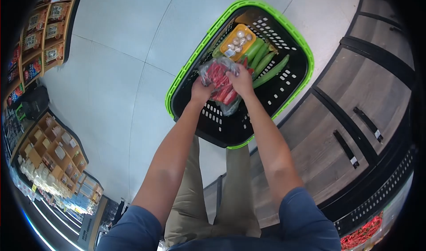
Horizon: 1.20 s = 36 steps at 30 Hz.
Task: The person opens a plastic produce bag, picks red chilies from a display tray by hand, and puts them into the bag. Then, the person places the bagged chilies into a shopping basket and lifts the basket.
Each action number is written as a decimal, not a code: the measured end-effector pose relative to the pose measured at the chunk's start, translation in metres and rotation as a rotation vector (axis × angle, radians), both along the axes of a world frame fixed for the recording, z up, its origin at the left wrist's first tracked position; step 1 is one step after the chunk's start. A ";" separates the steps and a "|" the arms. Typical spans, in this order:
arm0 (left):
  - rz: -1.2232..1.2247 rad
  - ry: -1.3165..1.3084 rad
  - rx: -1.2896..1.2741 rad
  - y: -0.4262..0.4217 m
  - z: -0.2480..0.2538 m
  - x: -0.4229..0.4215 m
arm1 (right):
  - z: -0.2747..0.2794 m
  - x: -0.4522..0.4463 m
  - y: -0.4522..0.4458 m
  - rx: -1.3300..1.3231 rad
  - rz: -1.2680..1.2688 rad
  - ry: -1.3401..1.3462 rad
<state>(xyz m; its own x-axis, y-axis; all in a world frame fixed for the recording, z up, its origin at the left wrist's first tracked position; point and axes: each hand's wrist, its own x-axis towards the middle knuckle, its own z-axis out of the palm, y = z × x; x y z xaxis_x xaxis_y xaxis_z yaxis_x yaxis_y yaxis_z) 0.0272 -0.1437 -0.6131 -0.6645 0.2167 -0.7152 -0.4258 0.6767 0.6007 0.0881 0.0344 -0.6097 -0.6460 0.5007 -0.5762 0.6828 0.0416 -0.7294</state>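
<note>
A clear plastic bag of red chili peppers [218, 73] is held inside a black shopping basket with a bright green rim [309, 57]. My left hand [202, 91] is closed on the bag's left side. My right hand [241, 79] grips its right side, fingers partly hidden by the plastic. Beyond the bag lies a yellow tray of white mushrooms [239, 41] under wrap. Long green vegetables [266, 65] rest beside the tray, their exact kind unclear. Below the bag, the basket's slotted black wall shows.
Wood-fronted cabinets [341, 104] with black handles run along the right. Loose red chilies [364, 231] lie in a display at lower right. Shelves of packaged goods [46, 29] stand at upper left, and a wooden display rack [55, 146] below them. Pale tiled floor [115, 73] lies left of the basket.
</note>
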 end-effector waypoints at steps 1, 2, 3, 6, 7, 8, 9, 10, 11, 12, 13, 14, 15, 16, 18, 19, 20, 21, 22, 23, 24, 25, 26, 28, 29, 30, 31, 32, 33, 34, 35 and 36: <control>-0.006 0.055 -0.007 0.000 -0.018 0.000 | -0.011 -0.008 0.003 0.047 0.065 -0.082; -0.005 0.052 -0.018 0.000 -0.032 0.001 | -0.020 -0.015 0.003 0.095 0.132 -0.159; -0.035 0.096 -0.058 0.001 -0.046 0.003 | -0.032 -0.017 0.000 0.086 0.134 -0.161; -0.122 0.116 -0.162 0.001 -0.063 0.003 | -0.055 -0.014 -0.005 0.204 0.172 -0.110; -0.177 0.099 -0.224 0.003 -0.064 0.004 | -0.060 -0.013 -0.009 0.322 0.255 -0.105; -0.182 0.087 -0.227 0.002 -0.062 0.007 | -0.062 -0.010 -0.015 0.435 0.339 -0.101; -0.171 0.108 -0.188 -0.001 -0.062 0.010 | -0.066 -0.007 -0.019 0.428 0.337 -0.108; -0.158 0.135 -0.148 -0.004 -0.062 0.009 | -0.070 -0.007 -0.023 0.469 0.338 -0.121; -0.161 0.136 -0.151 -0.005 -0.062 0.007 | -0.074 -0.009 -0.026 0.511 0.338 -0.132; -0.185 0.116 -0.143 -0.007 -0.063 0.006 | -0.077 -0.010 -0.028 0.510 0.335 -0.132; -0.212 0.093 -0.131 -0.007 -0.062 0.006 | -0.080 -0.011 -0.027 0.552 0.404 -0.157; -0.218 0.087 -0.123 -0.007 -0.061 0.008 | -0.080 -0.009 -0.026 0.595 0.473 -0.187; -0.240 0.133 -0.171 -0.008 -0.062 0.011 | -0.082 -0.006 -0.029 0.606 0.468 -0.199; -0.262 0.182 -0.215 -0.003 -0.057 0.013 | -0.084 -0.004 -0.034 0.684 0.432 -0.136; -0.284 0.198 -0.225 0.001 -0.026 0.020 | -0.068 -0.003 -0.022 0.785 0.381 -0.073; -0.348 0.257 -0.137 0.004 -0.002 0.017 | -0.043 0.001 -0.019 0.672 0.340 -0.012; -0.272 0.193 -0.024 0.020 0.045 0.002 | -0.016 0.004 -0.014 0.562 0.297 0.054; -0.202 0.124 0.088 0.036 0.092 -0.014 | 0.010 0.008 -0.005 0.431 0.216 0.114; -0.364 0.616 0.173 0.039 0.109 -0.025 | 0.037 0.016 0.006 0.299 0.137 0.176; -0.379 0.787 0.077 0.052 0.134 -0.041 | 0.066 0.027 0.019 0.368 0.091 0.280; -0.387 0.956 -0.025 0.061 0.157 -0.055 | 0.093 0.040 0.033 0.432 0.049 0.382; -0.398 0.963 -0.013 0.062 0.157 -0.067 | 0.113 0.052 0.045 0.595 -0.052 0.346; -0.353 0.954 -0.038 0.062 0.146 -0.083 | 0.129 0.061 0.058 0.753 -0.154 0.310; -0.315 0.958 -0.058 0.059 0.130 -0.102 | 0.155 0.074 0.078 0.956 -0.276 -0.078; -0.339 0.622 -0.018 0.059 0.122 -0.109 | 0.141 0.090 0.083 0.959 -0.291 -0.070; -0.358 0.286 0.021 0.061 0.118 -0.113 | 0.106 0.112 0.083 0.760 -0.395 -0.179; -0.421 0.319 0.027 0.064 0.119 -0.113 | 0.089 0.123 0.082 0.554 -0.492 -0.287; -0.432 0.326 0.034 0.065 0.117 -0.110 | 0.098 0.117 0.081 0.556 -0.506 -0.284; -0.492 0.492 -0.042 0.068 0.120 -0.107 | 0.111 0.108 0.078 0.379 -0.527 -0.291; -0.547 0.658 -0.119 0.069 0.121 -0.104 | 0.119 0.100 0.073 0.199 -0.542 -0.295; -0.505 0.618 -0.047 0.069 0.122 -0.103 | 0.106 0.101 0.064 0.321 -0.544 -0.326; -0.511 0.622 -0.047 0.071 0.122 -0.101 | 0.107 0.098 0.060 0.319 -0.551 -0.324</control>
<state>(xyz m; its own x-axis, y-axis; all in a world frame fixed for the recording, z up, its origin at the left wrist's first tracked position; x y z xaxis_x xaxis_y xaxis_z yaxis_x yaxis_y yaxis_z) -0.0736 -0.0729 -0.4908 -0.7704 0.5809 -0.2628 0.3465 0.7275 0.5922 0.1866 0.0948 -0.5028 -0.0718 0.8809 -0.4678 0.8464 -0.1943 -0.4958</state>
